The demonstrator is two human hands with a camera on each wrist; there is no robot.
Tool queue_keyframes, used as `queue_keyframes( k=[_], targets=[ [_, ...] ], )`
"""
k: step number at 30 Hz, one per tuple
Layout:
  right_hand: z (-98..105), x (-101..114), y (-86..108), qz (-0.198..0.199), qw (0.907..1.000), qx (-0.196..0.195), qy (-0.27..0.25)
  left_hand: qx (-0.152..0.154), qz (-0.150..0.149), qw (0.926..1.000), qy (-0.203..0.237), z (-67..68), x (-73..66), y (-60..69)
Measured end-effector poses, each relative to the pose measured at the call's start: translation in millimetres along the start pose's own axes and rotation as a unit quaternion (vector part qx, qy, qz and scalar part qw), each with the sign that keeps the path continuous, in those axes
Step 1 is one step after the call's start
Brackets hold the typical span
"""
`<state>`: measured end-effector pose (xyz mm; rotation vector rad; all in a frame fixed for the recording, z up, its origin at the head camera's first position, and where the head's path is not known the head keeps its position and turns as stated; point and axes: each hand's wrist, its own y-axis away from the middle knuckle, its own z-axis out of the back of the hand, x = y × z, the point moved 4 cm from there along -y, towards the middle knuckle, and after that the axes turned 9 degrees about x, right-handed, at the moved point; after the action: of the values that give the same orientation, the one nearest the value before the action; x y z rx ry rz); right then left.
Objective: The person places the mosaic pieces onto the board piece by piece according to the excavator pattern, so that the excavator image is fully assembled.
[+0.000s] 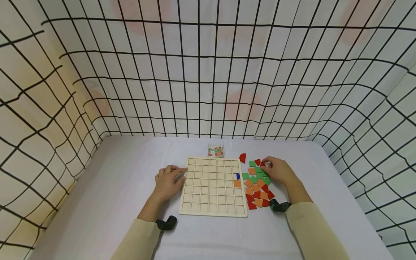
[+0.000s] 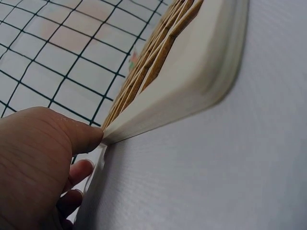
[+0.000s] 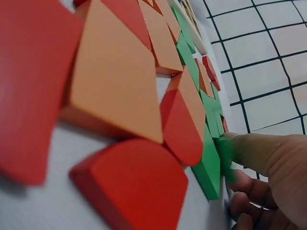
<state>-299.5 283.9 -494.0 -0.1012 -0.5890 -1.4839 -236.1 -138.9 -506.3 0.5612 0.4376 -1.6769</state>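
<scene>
Bordering roomy cloth (image 1: 126, 177), the left hand (image 1: 167, 183), relaxed, touches the board edge (image 1: 182, 201) while the right hand (image 1: 278, 170) pinches a green piece (image 3: 225, 155).

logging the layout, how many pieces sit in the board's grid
2: a blue piece and, just below it in the head view, an orange square, both in the rightmost column.

Black wire mesh (image 1: 198, 56): I see it ahead and on both my sides, bending at the corners | White sheeting (image 1: 208, 39): behind the mesh, faint pink round patches (image 1: 247, 97), yellowish to my left | White tablecloth (image 1: 107, 187): spread before me, lightly creased.
</scene>
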Motion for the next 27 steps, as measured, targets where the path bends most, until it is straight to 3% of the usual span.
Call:
queue_keyframes(
  k=[12,19,27],
  targets=[
    [-1,5,0.4,0.008,0.9998,-0.017,0.002,0.003,0.003,1.0000,0.001,-0.1,-0.7,0.3],
    [0,23,16.7,0.031,0.9992,-0.014,-0.023,0.003,0.003,1.0000,-0.003,-1.1,0.3,-0.9],
    [-16,48,36.8,0.071,0.9970,0.019,-0.025,0.008,0.007,0.9999,-0.003,-1.5,0.8,-0.6]
  ],
)
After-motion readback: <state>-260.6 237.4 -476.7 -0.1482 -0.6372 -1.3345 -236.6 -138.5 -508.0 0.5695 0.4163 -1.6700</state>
